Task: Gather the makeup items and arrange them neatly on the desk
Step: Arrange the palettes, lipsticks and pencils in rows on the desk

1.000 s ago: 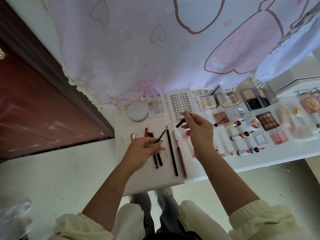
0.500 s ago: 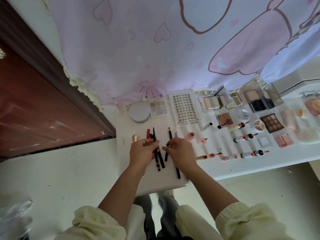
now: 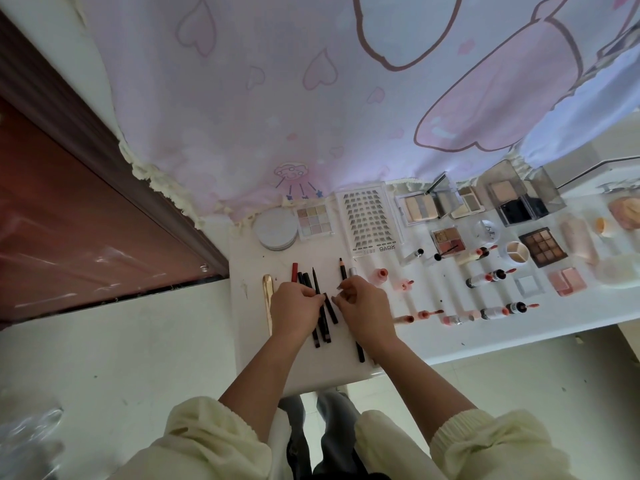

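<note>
Both hands came down from air, now low at left end of desk (image 3: 249, 341). Left hand (image 3: 294, 308) pinches thin black pen (image 3: 314, 282) in pencil row (image 3: 302, 278). Right hand (image 3: 363, 308) curled beside it, can't tell what it holds. Pen almost lined up. Lip tubes (image 3: 426, 315) likely next.

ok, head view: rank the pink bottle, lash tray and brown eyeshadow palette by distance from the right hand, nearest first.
1. pink bottle: just beyond the right hand, slightly to its right.
2. lash tray: straight beyond, farther back.
3. brown eyeshadow palette: far off to the right.
</note>
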A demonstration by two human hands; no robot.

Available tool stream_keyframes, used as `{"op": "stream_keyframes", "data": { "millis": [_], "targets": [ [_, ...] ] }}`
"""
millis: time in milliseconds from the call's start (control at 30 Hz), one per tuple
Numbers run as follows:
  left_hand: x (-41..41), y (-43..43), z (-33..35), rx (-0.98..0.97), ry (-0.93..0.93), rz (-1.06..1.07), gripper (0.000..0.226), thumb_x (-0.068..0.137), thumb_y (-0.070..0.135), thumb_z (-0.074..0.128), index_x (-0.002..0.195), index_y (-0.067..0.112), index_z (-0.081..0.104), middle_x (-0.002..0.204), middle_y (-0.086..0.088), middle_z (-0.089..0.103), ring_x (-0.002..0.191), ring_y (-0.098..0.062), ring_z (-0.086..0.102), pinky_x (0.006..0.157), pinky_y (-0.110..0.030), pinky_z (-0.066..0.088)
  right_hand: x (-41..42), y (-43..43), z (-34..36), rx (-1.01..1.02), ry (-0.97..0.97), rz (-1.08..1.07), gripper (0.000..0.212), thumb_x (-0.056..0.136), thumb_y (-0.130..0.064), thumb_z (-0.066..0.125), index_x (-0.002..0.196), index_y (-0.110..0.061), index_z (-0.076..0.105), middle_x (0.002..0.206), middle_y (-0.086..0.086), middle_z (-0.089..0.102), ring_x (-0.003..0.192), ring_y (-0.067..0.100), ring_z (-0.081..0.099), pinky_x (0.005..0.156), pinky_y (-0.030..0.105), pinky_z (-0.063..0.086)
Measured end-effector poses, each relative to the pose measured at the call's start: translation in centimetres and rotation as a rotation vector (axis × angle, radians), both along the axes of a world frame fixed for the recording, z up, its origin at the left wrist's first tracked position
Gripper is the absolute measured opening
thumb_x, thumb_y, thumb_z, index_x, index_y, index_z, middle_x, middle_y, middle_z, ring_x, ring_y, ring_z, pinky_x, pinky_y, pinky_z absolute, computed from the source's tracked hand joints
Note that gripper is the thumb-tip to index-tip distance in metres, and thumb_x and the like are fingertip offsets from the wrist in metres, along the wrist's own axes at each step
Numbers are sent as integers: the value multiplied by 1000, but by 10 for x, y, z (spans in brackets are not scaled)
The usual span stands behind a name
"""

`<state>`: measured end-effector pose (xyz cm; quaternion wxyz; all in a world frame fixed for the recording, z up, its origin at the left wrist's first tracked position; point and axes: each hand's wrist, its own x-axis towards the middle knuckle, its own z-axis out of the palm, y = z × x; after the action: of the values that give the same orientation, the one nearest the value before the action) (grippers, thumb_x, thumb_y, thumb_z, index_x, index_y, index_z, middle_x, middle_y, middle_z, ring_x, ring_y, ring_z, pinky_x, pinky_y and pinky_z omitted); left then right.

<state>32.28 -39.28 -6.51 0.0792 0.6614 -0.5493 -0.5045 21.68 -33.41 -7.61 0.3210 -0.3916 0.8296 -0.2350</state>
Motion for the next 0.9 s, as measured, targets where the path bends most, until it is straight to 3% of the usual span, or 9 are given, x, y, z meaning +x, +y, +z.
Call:
{"op": "stream_keyframes", "data": {
  "millis": [100, 200, 267, 333, 400, 533, 667, 800, 900],
  "targets": [
    [-5, -1, 0, -16, -22, -39, 12, 86, 15, 69, 87, 4, 74, 82, -11, 73, 74, -23, 70, 76, -33, 57, -1, 2, 0, -5, 24, 21, 22, 89, -11, 65, 111, -11, 66, 102, 3, 71, 92, 13, 64, 82, 17, 46],
    [-7, -2, 2, 2, -55, -50, 17, 87, 13, 66, 77, 1, 74, 73, -16, 70, 71, -26, 69, 56, -4, 41, -2, 5, -2, 9, 56, 47, 20, 89, -9, 61, 108, -12, 68, 102, 1, 70, 90, 10, 61, 80, 13, 41],
    [-7, -3, 4, 12, -78, -58, 20, 86, 10, 64, 75, -4, 73, 73, -18, 70, 73, -28, 69, 54, 4, 33, -2, 7, -2, 23, 64, 61, 19, 90, -9, 60, 106, -13, 70, 102, 0, 70, 90, 10, 60, 79, 13, 40],
    [-10, -4, 1, 17, -102, -76, 20, 84, 10, 64, 72, -4, 72, 72, -18, 70, 72, -28, 69, 55, -3, 39, -3, 9, -2, 29, 72, 72, 19, 90, -9, 59, 104, -13, 71, 102, 0, 69, 89, 9, 58, 79, 14, 40],
    [-14, -5, -3, 5, -123, -111, 19, 83, 12, 67, 70, -1, 73, 69, -15, 69, 64, -24, 67, 56, -20, 48, -4, 10, -2, 29, 77, 86, 20, 90, -9, 59, 105, -13, 72, 103, 0, 69, 89, 8, 56, 79, 13, 38],
    [-20, -7, -5, -44, -152, -169, 14, 85, 20, 70, 81, 7, 76, 74, -5, 70, 61, -10, 56, 51, -15, 33, -6, 12, -5, 45, 103, 101, 21, 91, -13, 59, 106, -14, 73, 103, 1, 67, 94, 12, 59, 79, 14, 37],
    [-20, -9, -6, -39, -158, -175, 15, 83, 18, 73, 93, 7, 76, 91, -7, 73, 82, -16, 66, 69, -21, 45, -7, 12, -8, 71, 108, 115, 21, 91, -17, 59, 106, -14, 74, 102, 2, 66, 93, 13, 59, 78, 16, 38],
    [-19, -9, -9, -42, -132, -135, 10, 82, 13, 75, 88, 5, 76, 86, -10, 73, 79, -21, 70, 81, -35, 57, -5, 10, -6, 72, 104, 120, 18, 89, -20, 62, 102, -14, 73, 100, 1, 65, 90, 13, 59, 77, 19, 42],
    [-18, -8, -10, -72, -136, -132, 7, 83, 13, 73, 81, 8, 76, 81, -7, 73, 75, -19, 69, 78, -33, 56, -4, 12, -5, 75, 107, 126, 16, 88, -22, 65, 100, -15, 72, 100, -1, 62, 87, 10, 56, 75, 18, 40]
  ]
}}
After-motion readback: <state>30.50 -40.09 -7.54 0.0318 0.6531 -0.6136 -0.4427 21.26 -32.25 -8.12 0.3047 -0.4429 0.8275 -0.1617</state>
